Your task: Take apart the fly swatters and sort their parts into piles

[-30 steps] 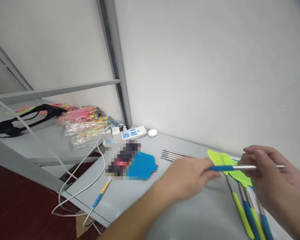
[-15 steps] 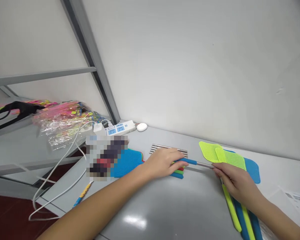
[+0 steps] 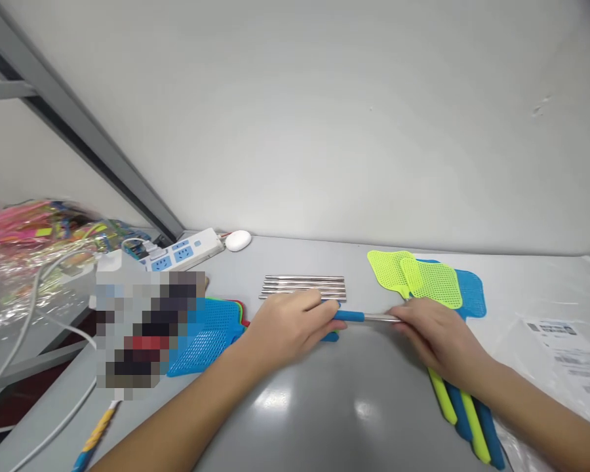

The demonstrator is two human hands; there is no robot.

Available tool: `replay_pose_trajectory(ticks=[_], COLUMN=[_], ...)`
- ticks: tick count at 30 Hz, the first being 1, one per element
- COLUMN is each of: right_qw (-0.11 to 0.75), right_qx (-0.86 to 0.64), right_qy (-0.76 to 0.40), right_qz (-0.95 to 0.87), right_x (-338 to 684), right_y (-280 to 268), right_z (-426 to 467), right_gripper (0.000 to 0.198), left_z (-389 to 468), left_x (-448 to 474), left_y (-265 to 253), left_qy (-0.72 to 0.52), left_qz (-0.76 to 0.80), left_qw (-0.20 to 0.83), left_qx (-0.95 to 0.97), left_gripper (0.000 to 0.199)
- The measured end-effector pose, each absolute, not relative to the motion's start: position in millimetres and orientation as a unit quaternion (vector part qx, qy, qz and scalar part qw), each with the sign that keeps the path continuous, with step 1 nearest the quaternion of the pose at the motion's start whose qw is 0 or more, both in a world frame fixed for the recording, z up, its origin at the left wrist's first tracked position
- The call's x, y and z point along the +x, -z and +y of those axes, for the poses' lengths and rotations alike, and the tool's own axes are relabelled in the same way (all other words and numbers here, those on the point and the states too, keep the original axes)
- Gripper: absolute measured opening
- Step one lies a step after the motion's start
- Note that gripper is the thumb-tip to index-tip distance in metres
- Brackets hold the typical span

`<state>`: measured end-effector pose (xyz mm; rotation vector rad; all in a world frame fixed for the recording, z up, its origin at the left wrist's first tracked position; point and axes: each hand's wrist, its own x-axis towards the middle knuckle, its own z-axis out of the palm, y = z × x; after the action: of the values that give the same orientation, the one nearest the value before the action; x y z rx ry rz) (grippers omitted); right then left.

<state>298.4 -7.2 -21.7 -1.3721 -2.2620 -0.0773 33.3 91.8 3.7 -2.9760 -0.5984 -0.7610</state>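
My left hand (image 3: 295, 331) is closed around a blue handle (image 3: 350, 316), whose end shows beyond the fingers. Out of that end runs a thin metal rod (image 3: 379, 318), pinched by my right hand (image 3: 442, 334). Beneath my left hand lie fly swatters, with a blue swatter head (image 3: 209, 331) uppermost and red and green edges behind it. Several loose metal rods (image 3: 302, 282) lie side by side just past my left hand. By my right hand, yellow-green swatters (image 3: 435, 283) overlap blue ones (image 3: 472, 294), their handles pointing towards me.
A white power strip (image 3: 187, 249) and a white rounded device (image 3: 238, 240) sit near the wall. At left are cables, a pixelated patch and plastic-wrapped colourful goods (image 3: 39, 236). Clear plastic with a printed label (image 3: 565, 354) covers the table's right side.
My view has turned to the right, so the table's things appear further left. Both hands keep their hold on the blue handle and its metal rod.
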Motion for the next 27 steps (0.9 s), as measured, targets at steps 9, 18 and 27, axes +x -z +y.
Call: replay_pose_trajectory(ticks=[9, 18, 27], right_qw=[0.210, 0.248, 0.229], right_qx=[-0.485, -0.502, -0.520], right_qy=[0.097, 0.032, 0.003], right_qz=[-0.844, -0.828, -0.823], right_x=[279, 280, 282], right_y=[22, 23, 29], right_z=[-14, -16, -18], right_gripper=[0.025, 0.016, 0.016], left_z=[74, 71, 74], left_x=[45, 49, 46], left_y=[-9, -2, -7], left_qy=[0.254, 0.285, 0.279], left_qz=[-0.145, -0.136, -0.096], left_qw=[0.069, 0.075, 0.089], left_qx=[-0.954, -0.946, -0.951], left_gripper=[0.021, 0.015, 0.013])
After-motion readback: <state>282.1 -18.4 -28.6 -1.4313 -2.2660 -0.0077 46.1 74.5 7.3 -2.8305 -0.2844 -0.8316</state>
